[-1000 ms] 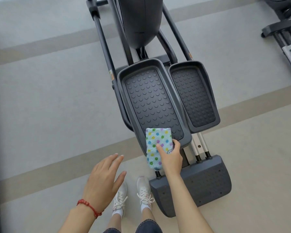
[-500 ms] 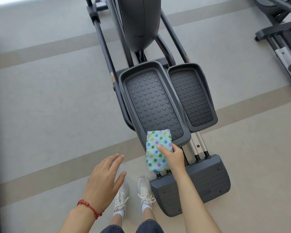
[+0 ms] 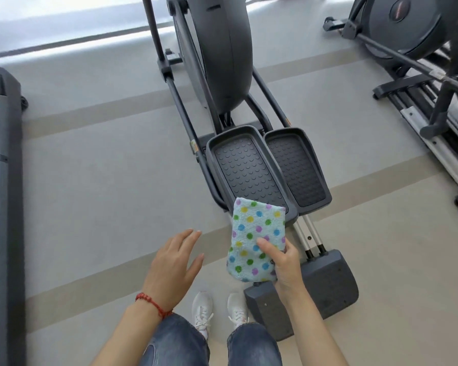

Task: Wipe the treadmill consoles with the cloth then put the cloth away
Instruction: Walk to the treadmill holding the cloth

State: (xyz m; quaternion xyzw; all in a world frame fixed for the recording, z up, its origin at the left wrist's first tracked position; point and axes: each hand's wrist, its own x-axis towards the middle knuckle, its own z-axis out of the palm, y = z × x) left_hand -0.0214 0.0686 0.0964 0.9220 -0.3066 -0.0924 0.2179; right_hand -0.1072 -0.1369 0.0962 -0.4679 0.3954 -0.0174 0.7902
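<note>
A folded light-blue cloth with coloured dots [image 3: 254, 233] is held upright in front of me, its top edge over the rear end of the left pedal [image 3: 245, 170] of a dark elliptical machine [image 3: 222, 56]. My right hand [image 3: 284, 262] grips the cloth's lower right side, thumb across its face. My left hand [image 3: 173, 265], with a red bracelet at the wrist, hovers to the left of the cloth with fingers straight and holds nothing. No console is in view.
The elliptical's rear base [image 3: 325, 283] sits just right of my feet. A treadmill deck [image 3: 0, 194] runs along the left edge. A second elliptical [image 3: 418, 62] stands at the right. Grey and beige floor [image 3: 103, 186] lies between them.
The view has tilted up and back, showing more of the machines. My right hand has lifted the cloth off the pedal's rear edge toward me. My left hand stays open beside it.
</note>
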